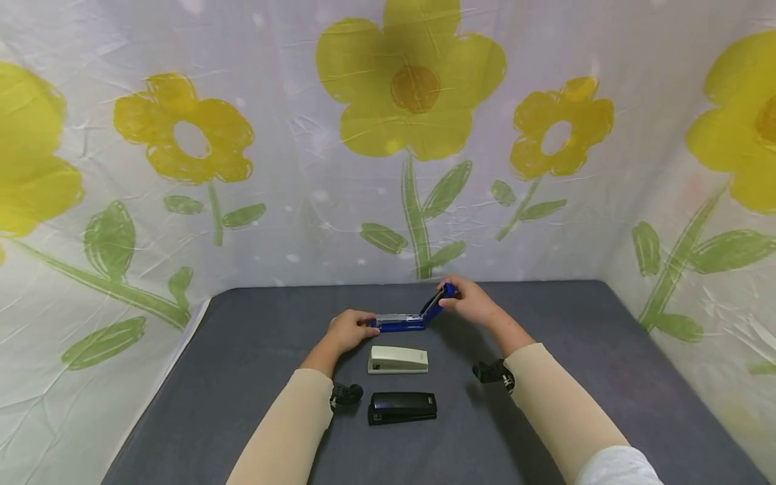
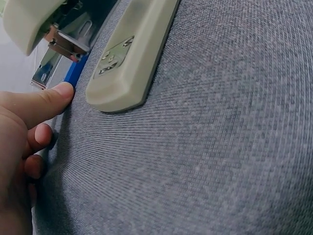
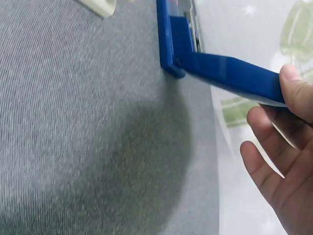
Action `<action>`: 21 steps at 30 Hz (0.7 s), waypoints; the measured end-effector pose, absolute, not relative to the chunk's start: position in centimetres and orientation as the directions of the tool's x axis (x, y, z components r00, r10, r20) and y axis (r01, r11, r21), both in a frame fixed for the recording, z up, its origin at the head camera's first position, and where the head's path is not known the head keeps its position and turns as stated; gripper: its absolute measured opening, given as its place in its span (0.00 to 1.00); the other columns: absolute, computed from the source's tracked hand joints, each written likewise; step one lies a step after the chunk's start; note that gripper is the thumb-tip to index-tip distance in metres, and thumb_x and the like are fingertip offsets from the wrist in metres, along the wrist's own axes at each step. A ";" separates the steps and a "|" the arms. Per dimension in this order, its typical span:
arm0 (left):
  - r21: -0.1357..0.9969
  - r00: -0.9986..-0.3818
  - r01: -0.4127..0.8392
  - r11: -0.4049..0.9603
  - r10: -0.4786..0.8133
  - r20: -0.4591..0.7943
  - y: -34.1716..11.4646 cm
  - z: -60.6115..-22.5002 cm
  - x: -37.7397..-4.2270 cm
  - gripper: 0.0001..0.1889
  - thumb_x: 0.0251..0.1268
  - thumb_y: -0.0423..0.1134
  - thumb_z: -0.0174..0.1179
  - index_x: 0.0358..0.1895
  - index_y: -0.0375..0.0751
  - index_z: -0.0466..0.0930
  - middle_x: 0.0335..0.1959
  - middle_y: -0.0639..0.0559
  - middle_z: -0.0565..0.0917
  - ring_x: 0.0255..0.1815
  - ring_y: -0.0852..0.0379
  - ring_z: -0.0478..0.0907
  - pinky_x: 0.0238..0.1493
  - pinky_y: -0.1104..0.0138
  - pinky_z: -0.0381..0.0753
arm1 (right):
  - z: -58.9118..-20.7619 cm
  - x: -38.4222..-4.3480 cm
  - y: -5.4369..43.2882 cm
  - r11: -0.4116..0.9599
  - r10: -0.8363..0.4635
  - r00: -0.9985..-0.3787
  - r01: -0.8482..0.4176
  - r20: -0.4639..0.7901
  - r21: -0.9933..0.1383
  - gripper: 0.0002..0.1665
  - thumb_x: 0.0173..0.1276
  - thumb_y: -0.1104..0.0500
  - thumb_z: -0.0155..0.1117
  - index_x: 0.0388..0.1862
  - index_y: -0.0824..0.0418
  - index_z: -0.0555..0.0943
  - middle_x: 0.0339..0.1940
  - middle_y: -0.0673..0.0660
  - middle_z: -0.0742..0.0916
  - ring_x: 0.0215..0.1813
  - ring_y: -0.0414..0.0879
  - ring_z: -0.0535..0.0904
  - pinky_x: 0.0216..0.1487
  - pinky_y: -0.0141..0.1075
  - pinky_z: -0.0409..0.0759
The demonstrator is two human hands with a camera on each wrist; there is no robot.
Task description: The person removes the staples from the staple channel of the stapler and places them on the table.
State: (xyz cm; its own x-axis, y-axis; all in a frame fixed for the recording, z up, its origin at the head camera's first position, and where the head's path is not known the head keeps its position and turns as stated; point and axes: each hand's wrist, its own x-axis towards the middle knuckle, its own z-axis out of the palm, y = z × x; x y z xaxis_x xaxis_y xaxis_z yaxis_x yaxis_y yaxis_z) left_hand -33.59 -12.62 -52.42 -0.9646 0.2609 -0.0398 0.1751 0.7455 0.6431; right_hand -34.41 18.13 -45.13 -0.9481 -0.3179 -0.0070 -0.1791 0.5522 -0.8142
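Stapler (image 1: 403, 326), blue plastic: likely light, stiff. Left grip (image 1: 347, 331) pinches 9-o'clock end, right grip (image 1: 475, 305) 2-o'clock end: sensible holds.

Grey fabric-topped table (image 1: 254, 337); on it, unfolded blue stapler (image 1: 400, 328) farthest, cream stapler (image 1: 397, 360) between, black stapler (image 1: 403, 407) nearest.

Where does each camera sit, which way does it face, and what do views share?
Head: on the head, facing forward and down at the table, blue stapler, white stapler, black stapler and flowered sheet; forearms, left grip and right grip show.
Left wrist: on that wrist, facing the left grip's work; that grip shows at left.
Right wrist: on that wrist, facing the blue stapler's raised part; right grip at right.
Shared: both wrist views show parts of the blue stapler and white stapler.
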 end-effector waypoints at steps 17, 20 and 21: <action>0.662 -0.969 0.136 0.737 0.239 -0.067 -12.3 -52.0 -33.3 0.24 0.72 0.45 0.66 0.67 0.41 0.80 0.23 0.54 0.74 0.25 0.56 0.66 0.37 0.61 0.63 | -45.8 -34.5 19.8 0.658 -0.282 -0.958 -0.158 -0.047 -0.736 0.19 0.77 0.61 0.64 0.62 0.66 0.77 0.48 0.63 0.84 0.43 0.53 0.82 0.45 0.46 0.78; 0.652 -0.969 0.139 0.746 0.237 -0.065 -12.2 -51.9 -33.3 0.24 0.72 0.45 0.66 0.67 0.42 0.80 0.23 0.54 0.74 0.25 0.56 0.66 0.38 0.61 0.63 | -46.1 -34.4 20.2 0.704 -0.256 -0.964 -0.131 -0.077 -0.698 0.20 0.77 0.59 0.64 0.64 0.64 0.77 0.54 0.65 0.82 0.44 0.54 0.80 0.45 0.49 0.77; 0.650 -0.969 0.138 0.747 0.237 -0.068 -12.1 -51.8 -33.4 0.24 0.72 0.45 0.66 0.67 0.42 0.80 0.23 0.54 0.73 0.25 0.56 0.66 0.38 0.60 0.63 | -46.3 -34.4 20.3 0.719 -0.251 -0.964 -0.125 -0.087 -0.684 0.20 0.77 0.59 0.64 0.64 0.63 0.77 0.56 0.65 0.82 0.46 0.54 0.80 0.46 0.49 0.76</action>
State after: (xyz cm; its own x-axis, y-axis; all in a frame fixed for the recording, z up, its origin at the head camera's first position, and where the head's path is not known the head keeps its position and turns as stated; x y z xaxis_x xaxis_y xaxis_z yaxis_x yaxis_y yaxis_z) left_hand -33.36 -12.14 -51.85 -0.9690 0.2375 -0.0678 0.1377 0.7473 0.6501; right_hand -34.37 20.29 -46.26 -0.9642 -0.2505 -0.0871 -0.1249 0.7187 -0.6840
